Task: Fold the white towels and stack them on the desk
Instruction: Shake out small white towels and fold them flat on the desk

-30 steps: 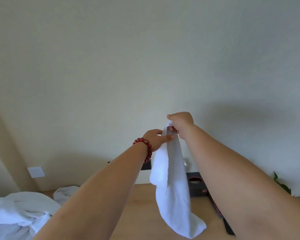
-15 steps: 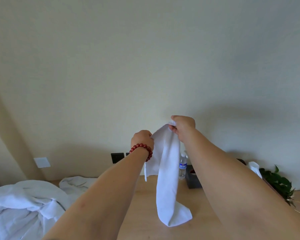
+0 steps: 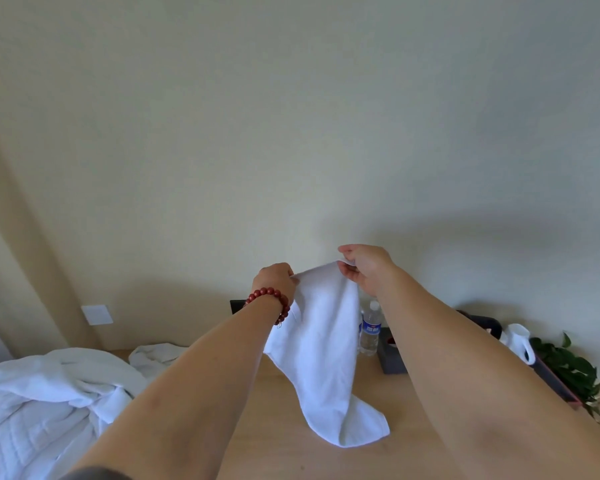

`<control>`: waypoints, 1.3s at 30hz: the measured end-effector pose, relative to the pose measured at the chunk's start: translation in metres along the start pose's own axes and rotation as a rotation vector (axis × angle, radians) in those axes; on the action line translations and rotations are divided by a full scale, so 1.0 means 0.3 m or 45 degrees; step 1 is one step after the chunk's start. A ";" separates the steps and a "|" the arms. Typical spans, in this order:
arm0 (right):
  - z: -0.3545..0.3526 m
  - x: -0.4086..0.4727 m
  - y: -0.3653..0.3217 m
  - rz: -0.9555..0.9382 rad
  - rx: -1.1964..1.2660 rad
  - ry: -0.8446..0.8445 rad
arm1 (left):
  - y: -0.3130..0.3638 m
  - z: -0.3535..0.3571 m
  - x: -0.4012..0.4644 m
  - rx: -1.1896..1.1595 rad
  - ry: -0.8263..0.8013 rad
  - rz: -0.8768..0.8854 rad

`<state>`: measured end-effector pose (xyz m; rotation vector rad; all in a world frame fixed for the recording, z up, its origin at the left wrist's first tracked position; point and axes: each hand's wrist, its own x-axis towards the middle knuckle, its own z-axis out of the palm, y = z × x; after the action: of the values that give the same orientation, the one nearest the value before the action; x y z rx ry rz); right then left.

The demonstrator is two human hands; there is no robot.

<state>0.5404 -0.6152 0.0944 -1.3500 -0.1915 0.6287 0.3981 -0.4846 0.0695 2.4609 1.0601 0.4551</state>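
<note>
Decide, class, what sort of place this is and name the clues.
Probably a hotel room or bedroom: a light wooden desk against a plain wall, rumpled white bedding and towels heaped at one end, a clear plastic water bottle and a white kettle.

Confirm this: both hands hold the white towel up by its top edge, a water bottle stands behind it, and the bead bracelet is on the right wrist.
One error: the head view shows the red bead bracelet on the left wrist. The left hand and right hand do hold the white towel, water bottle behind it.
</note>
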 end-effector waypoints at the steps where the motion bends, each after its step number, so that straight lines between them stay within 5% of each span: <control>1: 0.003 0.000 -0.005 -0.021 0.031 -0.017 | -0.015 0.004 0.001 0.029 -0.012 -0.016; 19: -0.025 0.044 -0.015 -0.087 0.197 0.026 | -0.151 -0.014 0.034 0.210 -0.011 -0.201; 35: 0.009 0.019 -0.010 -0.112 -0.508 -0.146 | -0.104 -0.058 0.064 0.425 -0.018 0.037; 39: 0.059 0.011 0.006 -0.273 -0.887 -0.195 | -0.032 -0.034 0.038 0.221 -0.064 0.206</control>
<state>0.5340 -0.5983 0.0960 -1.9132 -0.7201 0.4990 0.3950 -0.4675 0.0750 2.7094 0.9187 0.3613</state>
